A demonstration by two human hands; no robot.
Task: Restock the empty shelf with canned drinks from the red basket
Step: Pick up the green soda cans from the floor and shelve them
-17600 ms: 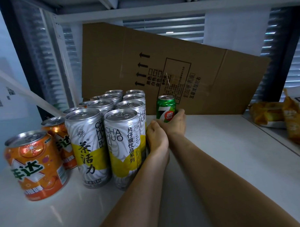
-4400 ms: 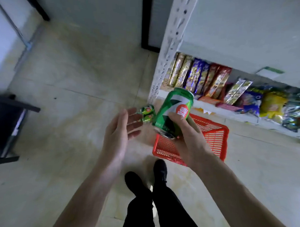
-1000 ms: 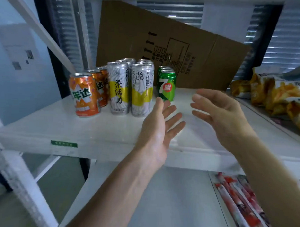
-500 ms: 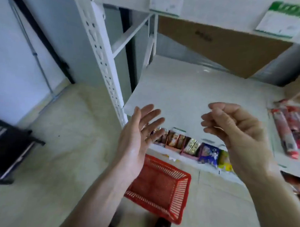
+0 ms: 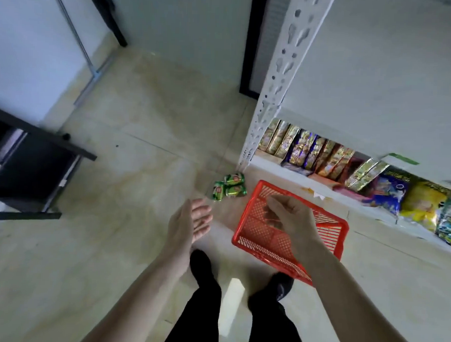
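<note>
I look down at the floor. The red basket [image 5: 327,233] sits on the tiles in front of the shelf unit, and no cans show inside it. Three green cans [image 5: 230,186] lie on their sides on the floor just left of the basket, near the shelf post. My left hand [image 5: 189,223] hangs over the floor below the cans, fingers relaxed, holding nothing. My right hand [image 5: 289,219] hovers above the basket with loosely curled fingers and nothing in it. The shelf with the stocked cans is out of view.
A white perforated shelf post [image 5: 275,90] rises at centre. The bottom shelf [image 5: 296,170] holds a row of snack packets [image 5: 322,153]. A black table [image 5: 33,161] stands at the left. My feet in black shoes [image 5: 203,267] stand below the basket.
My view has dropped from the can shelf down to the floor. Both hands came down with it, still holding nothing; the right now hovers over the basket.
</note>
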